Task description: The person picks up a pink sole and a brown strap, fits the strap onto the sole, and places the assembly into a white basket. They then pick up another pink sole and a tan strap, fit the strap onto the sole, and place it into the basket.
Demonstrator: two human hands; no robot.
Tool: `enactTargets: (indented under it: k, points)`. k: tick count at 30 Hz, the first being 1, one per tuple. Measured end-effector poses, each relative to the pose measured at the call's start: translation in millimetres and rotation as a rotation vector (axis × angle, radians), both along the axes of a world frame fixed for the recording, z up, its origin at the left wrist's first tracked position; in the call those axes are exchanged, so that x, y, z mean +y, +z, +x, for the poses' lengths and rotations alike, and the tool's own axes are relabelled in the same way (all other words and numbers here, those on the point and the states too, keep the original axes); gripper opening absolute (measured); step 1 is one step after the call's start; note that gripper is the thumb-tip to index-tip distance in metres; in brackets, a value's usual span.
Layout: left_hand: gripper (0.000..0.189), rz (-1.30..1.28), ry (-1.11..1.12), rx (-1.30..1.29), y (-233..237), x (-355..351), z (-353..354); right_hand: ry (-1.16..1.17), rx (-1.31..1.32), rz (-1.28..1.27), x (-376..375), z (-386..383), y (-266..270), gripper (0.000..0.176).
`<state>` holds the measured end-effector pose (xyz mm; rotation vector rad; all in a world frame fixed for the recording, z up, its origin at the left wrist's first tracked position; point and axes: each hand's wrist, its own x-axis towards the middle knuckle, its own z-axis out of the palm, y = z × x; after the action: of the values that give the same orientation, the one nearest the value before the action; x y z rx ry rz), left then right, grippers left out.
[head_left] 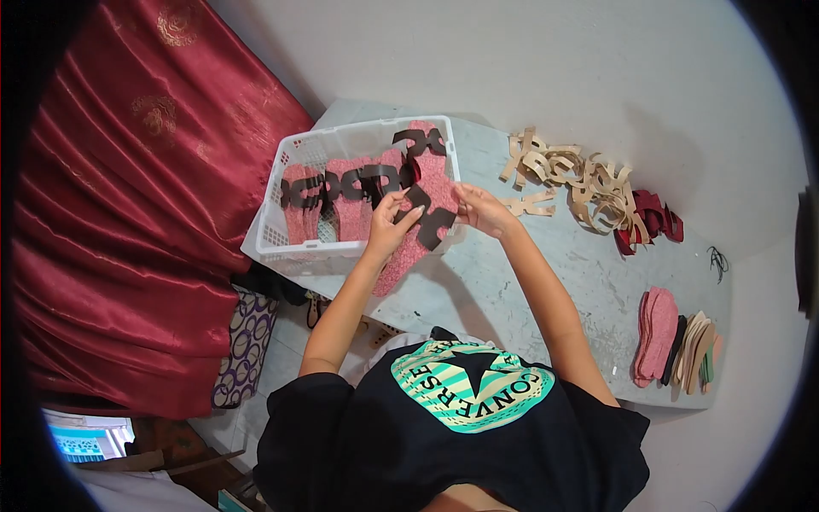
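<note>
Both my hands hold one pink speckled sandal sole [399, 260] with a dark brown H-shaped strap piece [437, 229] across it. My left hand [391, 225] is closed on its left side, thumb on top near the strap. The fingers of my right hand [483, 210] pinch the right edge near the upper end. The sole is tilted, held over the near right corner of a white plastic basket [341, 247]. Inside the basket stand several similar pink soles [348, 213] with dark brown straps, some overlapping each other.
Beige strap pieces [589, 183] and dark red strap pieces [653, 220] are heaped toward the back right of the grey table [529, 290]. Stacked pink soles [655, 333] and beige ones [695, 350] lie at the right end. A red curtain [145, 213] hangs at the left.
</note>
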<state>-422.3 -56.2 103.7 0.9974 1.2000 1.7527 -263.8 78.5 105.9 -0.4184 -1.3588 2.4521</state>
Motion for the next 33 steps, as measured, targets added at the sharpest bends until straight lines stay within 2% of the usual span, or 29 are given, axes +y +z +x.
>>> enactTargets:
  k: [3, 4, 5, 7, 8, 19, 21, 23, 26, 29, 31, 33]
  points:
    - [0.029, 0.027, 0.069, 0.054, 6, 18, -22, -0.035, -0.006, 0.006, 12, -26, 20, 0.033]
    - [0.025, 0.043, 0.093, 0.005, 12, 22, -27, -0.013, 0.040, -0.074, 21, -34, 17, 0.029]
    - [0.025, 0.050, 0.097, 0.011, 16, 25, -33, -0.009, 0.046, -0.068, 22, -43, 15, 0.029]
    - [0.023, 0.065, 0.155, -0.041, 22, 28, -45, -0.162, 0.106, 0.020, 4, -61, 37, 0.031]
    - [0.022, 0.094, 0.190, -0.059, 24, 30, -48, -0.127, 0.184, 0.029, 0, -67, 45, 0.034]
    - [0.018, 0.088, 0.259, -0.016, 24, 31, -94, -0.289, 0.261, -0.080, 8, -136, 29, 0.029]
    - [0.018, 0.041, 0.250, 0.012, 23, 37, -105, -0.357, 0.105, 0.153, 21, -146, 25, 0.030]
    - [0.020, 0.024, 0.204, 0.222, 20, 44, -116, -0.338, 0.092, 0.219, 35, -150, 18, 0.033]
    - [0.019, 0.061, 0.149, 0.192, 11, 55, -122, -0.258, 0.083, 0.303, 50, -151, 13, 0.036]
    - [0.022, 0.051, 0.101, 0.153, -11, 66, -124, -0.256, -0.072, 0.425, 65, -157, 3, 0.039]
    - [0.023, 0.037, 0.116, 0.133, -20, 74, -123, -0.307, -0.201, 0.704, 78, -165, -14, 0.035]
    - [0.022, 0.040, 0.133, 0.114, -30, 81, -124, -0.338, -0.186, 0.739, 83, -168, -20, 0.036]
